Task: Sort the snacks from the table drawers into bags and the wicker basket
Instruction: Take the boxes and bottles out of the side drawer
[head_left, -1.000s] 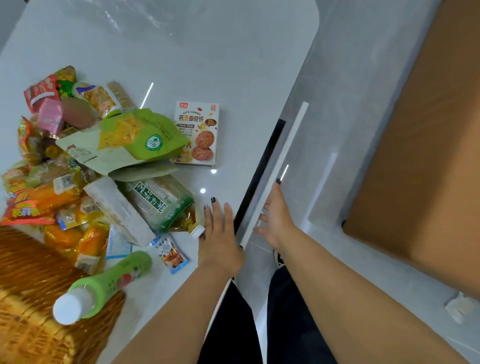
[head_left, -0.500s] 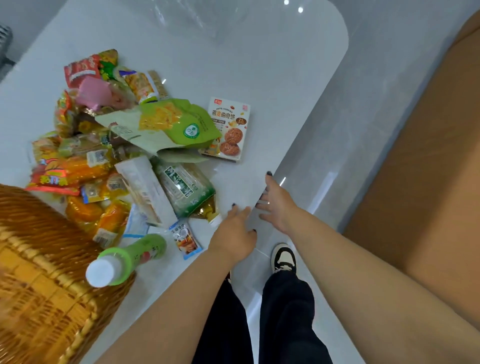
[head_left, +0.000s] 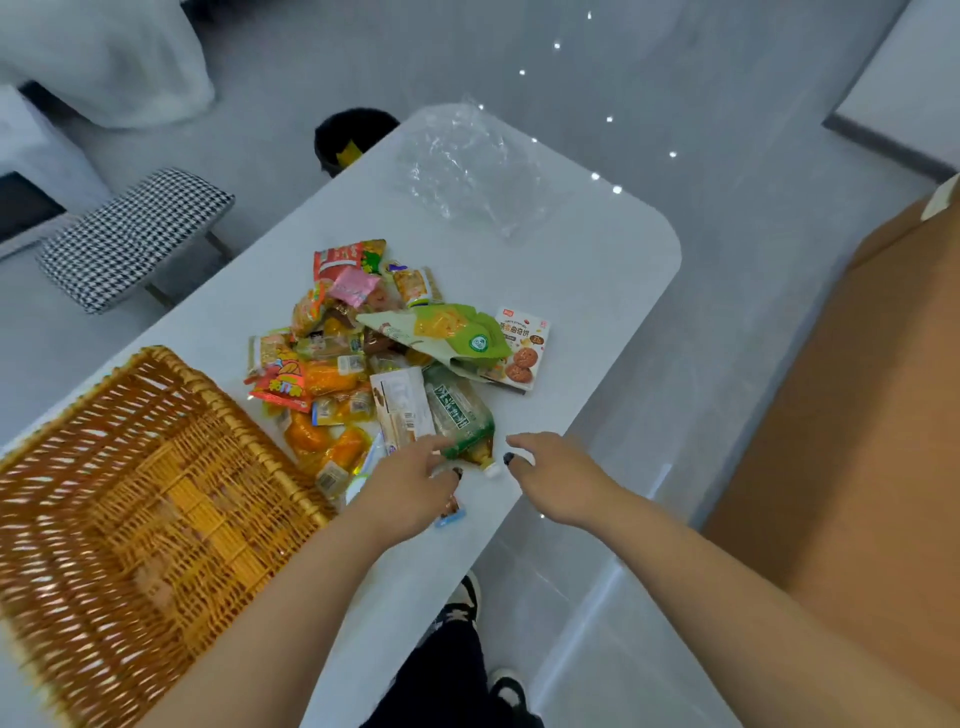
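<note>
Now drawer's shut & your left hand (head_left: 410, 480) + right hand (head_left: 558, 475), both loose & empty, reach the snack pile (head_left: 374, 364) — sorting can start.

One wicker basket (head_left: 145, 483) sits left of the left grip (head_left: 410, 480). One cookie box (head_left: 522, 348), one large green bag (head_left: 452, 332) and one clear plastic bag (head_left: 467, 166) lie beyond both grips. The heaped small packets are too jumbled to count. Two grips in view, left and right (head_left: 558, 478).

Bright, even light, ceiling glints on the glossy floor (head_left: 597, 104) (basket (head_left: 130, 493) perhaps motion-blurred), edges bowed.
</note>
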